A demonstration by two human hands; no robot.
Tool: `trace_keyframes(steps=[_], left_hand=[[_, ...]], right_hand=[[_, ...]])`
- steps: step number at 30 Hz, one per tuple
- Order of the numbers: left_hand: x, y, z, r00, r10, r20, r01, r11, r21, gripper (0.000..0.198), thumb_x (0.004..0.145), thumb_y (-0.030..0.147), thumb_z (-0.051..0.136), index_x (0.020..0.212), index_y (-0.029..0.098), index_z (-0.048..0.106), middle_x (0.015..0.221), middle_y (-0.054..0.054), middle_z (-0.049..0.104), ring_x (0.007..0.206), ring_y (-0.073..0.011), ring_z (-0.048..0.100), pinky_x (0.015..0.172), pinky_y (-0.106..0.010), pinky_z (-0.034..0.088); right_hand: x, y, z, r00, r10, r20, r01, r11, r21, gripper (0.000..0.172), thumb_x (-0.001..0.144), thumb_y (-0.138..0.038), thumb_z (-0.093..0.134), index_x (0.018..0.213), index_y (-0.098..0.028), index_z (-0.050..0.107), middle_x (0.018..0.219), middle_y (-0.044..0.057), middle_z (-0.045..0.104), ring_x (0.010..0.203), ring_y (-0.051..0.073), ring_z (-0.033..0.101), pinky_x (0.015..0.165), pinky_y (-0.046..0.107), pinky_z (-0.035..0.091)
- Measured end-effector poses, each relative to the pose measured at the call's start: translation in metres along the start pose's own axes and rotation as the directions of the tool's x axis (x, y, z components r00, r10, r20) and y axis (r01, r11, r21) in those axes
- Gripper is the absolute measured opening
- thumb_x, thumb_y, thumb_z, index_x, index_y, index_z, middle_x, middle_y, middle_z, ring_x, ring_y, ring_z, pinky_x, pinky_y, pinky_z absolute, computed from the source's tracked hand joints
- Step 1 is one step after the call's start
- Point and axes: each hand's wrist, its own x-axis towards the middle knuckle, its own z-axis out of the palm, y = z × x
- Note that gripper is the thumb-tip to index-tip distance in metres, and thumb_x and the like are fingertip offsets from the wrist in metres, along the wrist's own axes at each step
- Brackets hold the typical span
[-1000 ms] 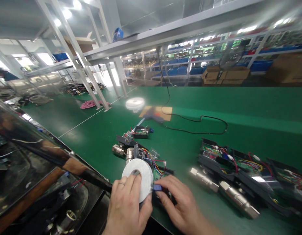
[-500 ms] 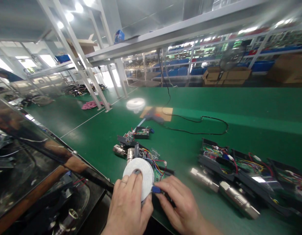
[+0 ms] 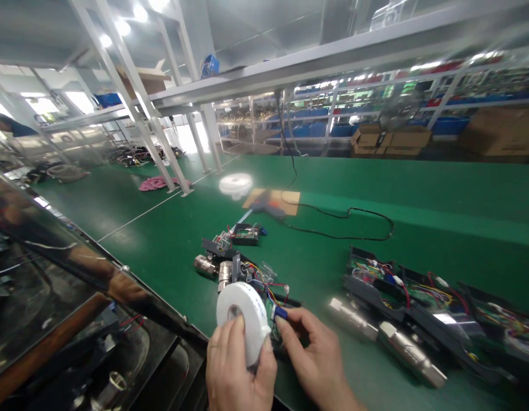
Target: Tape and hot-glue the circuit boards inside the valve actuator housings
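Observation:
My left hand is closed around a roll of white tape, with fingers in its core and the thumb against its edge. Between the thumb and forefinger of my right hand is a small blue part, just right of the roll. What exactly the blue part is, I cannot make out. Directly behind the roll lie a metal valve fitting and a dark housing with coloured wires and a green circuit board, partly hidden by the roll and my hands. Farther back is a small black housing with a board inside.
To the right, several dark housings with wiring sit beside metal valve bodies. A blurred glue-gun-like tool lies on a tan sheet, trailing a black cord. White rolls and a pink cloth are farther back.
The tape roll has turned, showing more of its edge. My right hand has lifted the blue part slightly up and away from the roll's side. The view has shifted a little.

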Motion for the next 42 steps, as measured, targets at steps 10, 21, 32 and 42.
trace_keyframes(steps=[10, 21, 32, 42], left_hand=[[-0.022, -0.025, -0.011, 0.976, -0.21, 0.051, 0.217, 0.95, -0.227, 0.036, 0.098, 0.039, 0.042, 0.126, 0.017, 0.05, 0.116, -0.014, 0.06, 0.105, -0.0277, 0.057, 0.091, -0.043, 0.046], [-0.026, -0.028, 0.008, 0.996, 0.004, 0.085, 0.005, 0.994, -0.114, 0.038, 0.099, 0.036, 0.04, 0.124, 0.009, 0.047, 0.109, -0.018, 0.061, 0.098, -0.0295, 0.055, 0.089, -0.044, 0.04], [-0.025, -0.033, 0.016, 0.992, 0.112, 0.061, -0.109, 0.992, -0.062, 0.036, 0.096, 0.032, 0.045, 0.119, 0.005, 0.051, 0.107, -0.018, 0.061, 0.095, -0.0269, 0.056, 0.087, -0.039, 0.042], [-0.031, -0.03, 0.029, 0.997, 0.043, 0.07, -0.036, 0.995, -0.09, 0.041, 0.097, 0.035, 0.046, 0.122, 0.002, 0.051, 0.11, -0.02, 0.062, 0.1, -0.03, 0.056, 0.089, -0.042, 0.041]], right_hand=[[0.004, 0.017, -0.013, 0.96, 0.253, 0.124, -0.27, 0.949, 0.16, 0.031, 0.098, -0.047, 0.055, 0.103, -0.019, 0.068, 0.08, 0.002, 0.068, 0.069, 0.017, 0.065, 0.058, 0.023, 0.052], [0.004, 0.01, -0.026, 0.892, -0.305, 0.335, 0.401, 0.874, -0.273, 0.03, 0.098, -0.009, 0.045, 0.125, -0.016, 0.057, 0.094, 0.009, 0.066, 0.081, 0.022, 0.056, 0.066, 0.032, 0.051], [-0.009, 0.02, -0.016, 0.843, -0.317, 0.434, 0.463, 0.838, -0.287, 0.028, 0.094, -0.002, 0.045, 0.119, -0.011, 0.057, 0.09, 0.012, 0.064, 0.078, 0.023, 0.05, 0.065, 0.034, 0.048], [-0.012, 0.026, -0.013, 0.819, -0.341, 0.461, 0.509, 0.802, -0.312, 0.028, 0.095, -0.006, 0.044, 0.119, -0.009, 0.059, 0.09, 0.013, 0.063, 0.078, 0.024, 0.049, 0.063, 0.036, 0.048]])
